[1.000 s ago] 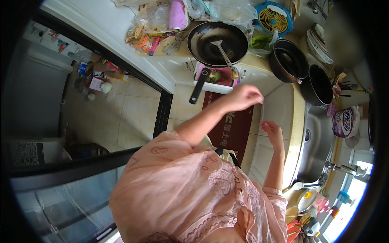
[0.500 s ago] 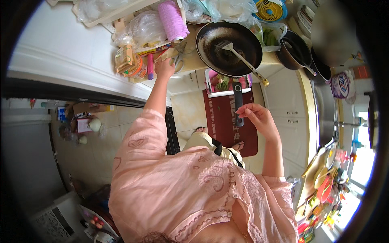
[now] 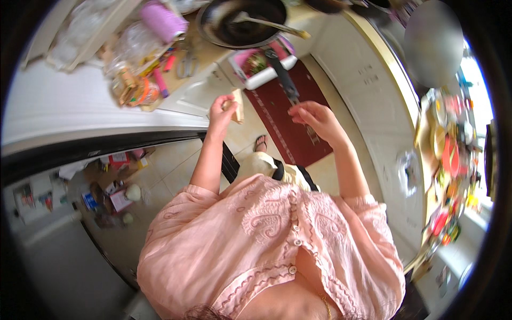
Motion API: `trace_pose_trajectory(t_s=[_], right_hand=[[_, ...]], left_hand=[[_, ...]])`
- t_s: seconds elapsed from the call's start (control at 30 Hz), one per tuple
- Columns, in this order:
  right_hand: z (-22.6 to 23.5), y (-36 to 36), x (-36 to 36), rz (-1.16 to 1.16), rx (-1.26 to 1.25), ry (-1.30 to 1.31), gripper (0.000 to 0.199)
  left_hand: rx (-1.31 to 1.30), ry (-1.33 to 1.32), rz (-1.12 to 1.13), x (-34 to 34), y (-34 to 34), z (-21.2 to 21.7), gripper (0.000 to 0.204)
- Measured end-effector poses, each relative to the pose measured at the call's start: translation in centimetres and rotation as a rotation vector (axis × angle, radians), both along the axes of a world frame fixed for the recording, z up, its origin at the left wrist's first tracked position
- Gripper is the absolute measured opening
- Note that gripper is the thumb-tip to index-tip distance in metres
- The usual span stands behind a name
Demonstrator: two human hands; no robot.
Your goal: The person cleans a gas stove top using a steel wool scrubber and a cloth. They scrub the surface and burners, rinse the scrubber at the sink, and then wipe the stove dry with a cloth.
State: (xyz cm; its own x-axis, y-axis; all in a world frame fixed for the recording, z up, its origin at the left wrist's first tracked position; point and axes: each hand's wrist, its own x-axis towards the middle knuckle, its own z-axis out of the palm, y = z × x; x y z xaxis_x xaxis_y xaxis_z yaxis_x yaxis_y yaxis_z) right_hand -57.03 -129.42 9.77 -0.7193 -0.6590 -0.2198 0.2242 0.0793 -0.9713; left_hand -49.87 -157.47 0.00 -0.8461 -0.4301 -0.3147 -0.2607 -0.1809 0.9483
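Note:
My left hand is closed around a small beige folded piece, perhaps paper or cloth, held off the counter's edge. My right hand hovers below the end of the wok's black handle, thumb and fingers pinched together. Whether they touch the handle or hold something small cannot be made out. The dark wok rests on the counter with a light-coloured spatula lying across it. Scissors lie on the counter left of the wok, near a pink-and-purple stick-shaped thing.
A purple roll and an orange-banded jar crowd the left counter. Beneath the wok stands a white-rimmed pink bin with green scraps, beside a dark red mat. White cabinets run along the right.
My left hand has come away from the counter with the beige piece in it. The view has turned and moved; my right hand remains pinched near the wok's handle.

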Motion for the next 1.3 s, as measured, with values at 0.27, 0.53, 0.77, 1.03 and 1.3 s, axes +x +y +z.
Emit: trace_pose_trajectory(t_s=[0.27,0.53,0.77,1.03,1.3], right_hand=[[-3.0,16.6,7.2,-0.471,-0.162,-0.332,0.054],[-1.8,37.3,19.9,-1.23,-0.262,-0.076,0.033],[-2.9,48.1,31.0,-1.86,0.045,0.12,0.016],[-2.8,58.1,35.8,-2.153,0.272,0.307,0.016],[-2.5,65.8,41.1,-2.361,0.188,0.112,0.015]], left_hand=[[0.589,0.121,-0.646,-1.6,25.5,6.3,0.018],[0.507,0.06,-1.141,1.1,49.5,8.0,0.022],[0.16,0.153,-1.441,5.8,66.5,6.9,0.029],[0.426,-0.09,-2.054,13.5,83.6,6.1,0.028],[0.33,0.075,-2.357,19.8,96.8,7.2,0.017]])
